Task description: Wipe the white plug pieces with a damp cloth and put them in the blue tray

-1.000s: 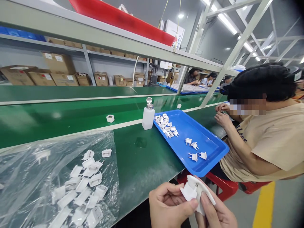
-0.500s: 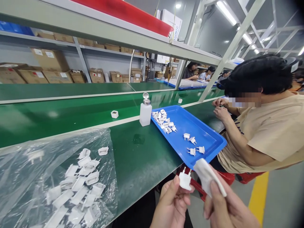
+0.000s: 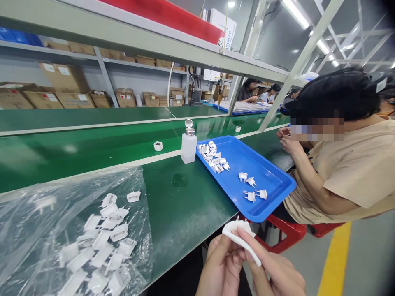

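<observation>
My left hand (image 3: 217, 263) is closed on a white two-pin plug housing (image 3: 237, 218), whose pins point away from me. A folded white cloth (image 3: 247, 246) is pinched in my right hand (image 3: 274, 267) and lies against the plug, covering most of it. Both hands are together in front of the bench edge. Beyond them sits a blue tray (image 3: 268, 176) with several similar plugs, some heaped in its far left corner and a few lying apart. More white plug housings (image 3: 101, 255) lie on a clear plastic sheet (image 3: 37, 246) at the left.
A white pump bottle (image 3: 189, 148) stands beside the tray. Two small white pieces (image 3: 158, 146) are on the green conveyor belt (image 3: 77, 152). At the right, a co-worker in a beige shirt (image 3: 348, 164) sits by a red stool (image 3: 286, 234). A shelf beam (image 3: 154, 41) crosses overhead.
My right hand has moved left with the cloth, bringing it against the plug in my left hand. The small white pieces on the belt have shifted right.
</observation>
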`<state>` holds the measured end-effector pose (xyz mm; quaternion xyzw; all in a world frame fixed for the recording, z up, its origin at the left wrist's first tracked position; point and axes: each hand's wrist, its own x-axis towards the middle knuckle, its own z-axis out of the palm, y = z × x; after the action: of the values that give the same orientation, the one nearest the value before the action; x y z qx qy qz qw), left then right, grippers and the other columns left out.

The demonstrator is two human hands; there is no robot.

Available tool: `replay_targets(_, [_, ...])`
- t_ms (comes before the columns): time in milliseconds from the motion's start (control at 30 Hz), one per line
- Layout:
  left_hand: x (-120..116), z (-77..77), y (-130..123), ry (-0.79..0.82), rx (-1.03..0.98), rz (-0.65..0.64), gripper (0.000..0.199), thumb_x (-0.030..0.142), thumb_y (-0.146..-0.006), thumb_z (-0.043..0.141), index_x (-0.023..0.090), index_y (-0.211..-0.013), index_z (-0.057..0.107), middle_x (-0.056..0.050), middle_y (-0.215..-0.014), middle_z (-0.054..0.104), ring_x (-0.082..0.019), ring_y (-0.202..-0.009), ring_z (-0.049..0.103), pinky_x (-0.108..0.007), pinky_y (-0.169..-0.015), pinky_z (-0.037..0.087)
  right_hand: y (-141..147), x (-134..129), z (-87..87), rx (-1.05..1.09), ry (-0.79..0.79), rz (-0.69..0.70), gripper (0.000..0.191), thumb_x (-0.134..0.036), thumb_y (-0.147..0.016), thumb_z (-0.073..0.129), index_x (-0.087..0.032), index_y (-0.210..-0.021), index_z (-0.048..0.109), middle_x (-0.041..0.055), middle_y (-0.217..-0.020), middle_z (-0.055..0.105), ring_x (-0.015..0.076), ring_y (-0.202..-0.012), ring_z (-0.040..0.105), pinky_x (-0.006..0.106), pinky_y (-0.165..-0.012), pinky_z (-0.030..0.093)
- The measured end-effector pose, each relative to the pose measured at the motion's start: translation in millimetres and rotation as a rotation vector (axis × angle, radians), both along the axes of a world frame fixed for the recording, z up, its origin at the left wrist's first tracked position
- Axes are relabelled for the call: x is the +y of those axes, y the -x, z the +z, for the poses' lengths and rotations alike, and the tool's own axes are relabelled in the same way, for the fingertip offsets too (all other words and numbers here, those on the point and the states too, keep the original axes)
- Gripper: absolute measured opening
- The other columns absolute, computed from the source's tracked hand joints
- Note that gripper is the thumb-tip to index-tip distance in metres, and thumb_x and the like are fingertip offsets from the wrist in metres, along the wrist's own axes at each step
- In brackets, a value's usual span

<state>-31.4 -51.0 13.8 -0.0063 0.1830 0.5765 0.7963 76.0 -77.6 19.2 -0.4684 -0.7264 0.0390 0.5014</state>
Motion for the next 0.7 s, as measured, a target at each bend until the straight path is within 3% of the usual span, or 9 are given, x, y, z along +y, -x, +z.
replay_targets(67, [1, -3.3, 0, 0.044, 0.014, -0.023, 0.020, 0.025, -0.079, 0.090, 0.008, -0.085, 0.083, -0.009, -0.071, 0.077, -0.008, -0.060, 0.068, -0.011, -0.057, 0.056, -8, 4, 2.4, -0.100, -0.058, -0.076, 0.049, -0.013, -0.101, 0.058, -0.032, -0.146, 0.061, -0.0018, -0.077, 0.076, 0.0089, -0.050, 0.063, 0.022, -0.060, 0.051])
replay_targets(200, [5, -7.8, 1, 0.200, 0.028, -0.047, 0.020, 0.016, -0.096, 0.071, 0.005, -0.082, 0.080, -0.015, -0.077, 0.078, -0.008, -0.058, 0.069, -0.010, -0.055, 0.056, -24, 6, 8.3, -0.322, -0.045, -0.547, 0.033, -0.024, -0.103, 0.058, -0.006, -0.124, 0.077, -0.0015, -0.048, 0.057, 0.0093, -0.032, 0.048, 0.025, -0.040, 0.041])
replay_targets(233, [5, -8.2, 0, 0.215, 0.023, -0.055, 0.023, 0.017, -0.098, 0.068, 0.004, -0.082, 0.080, -0.015, -0.076, 0.078, -0.008, -0.056, 0.068, -0.010, -0.054, 0.056, -25, 5, 8.7, -0.323, -0.035, -0.597, 0.034, -0.026, -0.103, 0.059, -0.004, -0.122, 0.077, -0.0023, -0.045, 0.054, 0.0097, -0.030, 0.047, 0.026, -0.038, 0.040])
replay_targets(300, [6, -7.9, -1, 0.211, 0.011, -0.070, 0.025, 0.016, -0.099, 0.065, 0.004, -0.084, 0.080, -0.015, -0.074, 0.078, -0.008, -0.054, 0.068, -0.010, -0.052, 0.055, -22, 1, 7.5, -0.286, -0.040, -0.549, 0.035, -0.024, -0.103, 0.058, -0.013, -0.133, 0.073, -0.0051, -0.044, 0.052, 0.0092, -0.030, 0.046, 0.024, -0.037, 0.039])
replay_targets(400, [5, -4.8, -4, 0.178, 0.001, -0.054, 0.022, 0.013, -0.099, 0.065, 0.002, -0.088, 0.081, -0.013, -0.073, 0.077, -0.009, -0.055, 0.069, -0.010, -0.052, 0.056, -15, -2, 1.9, -0.241, -0.079, -0.248, 0.051, -0.019, -0.104, 0.051, -0.039, -0.151, 0.055, -0.0066, -0.058, 0.064, 0.0096, -0.043, 0.060, 0.021, -0.051, 0.047])
replay_targets(467, [5, -2.2, -4, 0.192, 0.011, -0.028, 0.024, 0.011, -0.098, 0.065, 0.001, -0.084, 0.081, -0.012, -0.069, 0.076, -0.008, -0.053, 0.069, -0.009, -0.051, 0.055, -17, 2, -2.5, -0.257, -0.065, -0.125, 0.057, -0.016, -0.104, 0.050, -0.041, -0.155, 0.048, -0.0053, -0.069, 0.071, 0.0110, -0.050, 0.065, 0.023, -0.058, 0.049])
replay_targets(533, [7, -1.0, -2, 0.215, 0.030, -0.033, 0.029, 0.011, -0.099, 0.062, 0.001, -0.079, 0.080, -0.013, -0.066, 0.075, -0.007, -0.049, 0.067, -0.008, -0.049, 0.053, -28, 7, -6.5, -0.299, 0.009, -0.211, 0.048, -0.021, -0.104, 0.052, -0.028, -0.151, 0.057, -0.0022, -0.065, 0.071, 0.0124, -0.043, 0.061, 0.025, -0.052, 0.047])
replay_targets(600, [9, -2.3, 0, 0.226, 0.030, -0.065, 0.032, 0.014, -0.100, 0.062, 0.002, -0.076, 0.080, -0.015, -0.067, 0.076, -0.008, -0.047, 0.066, -0.009, -0.047, 0.053, -43, 11, -9.8, -0.322, 0.113, -0.422, 0.040, -0.034, -0.104, 0.052, -0.018, -0.135, 0.072, 0.0004, -0.057, 0.069, 0.0142, -0.037, 0.058, 0.025, -0.043, 0.044])
replay_targets(700, [11, -7.4, 3, 0.238, -0.004, -0.085, 0.030, 0.019, -0.100, 0.065, 0.003, -0.080, 0.080, -0.016, -0.070, 0.076, -0.007, -0.050, 0.067, -0.010, -0.050, 0.055, -62, 10, -13.1, -0.223, 0.266, -0.632, 0.054, -0.053, -0.102, 0.047, -0.015, -0.129, 0.076, 0.0017, -0.054, 0.067, 0.0172, -0.041, 0.062, 0.025, -0.044, 0.046])
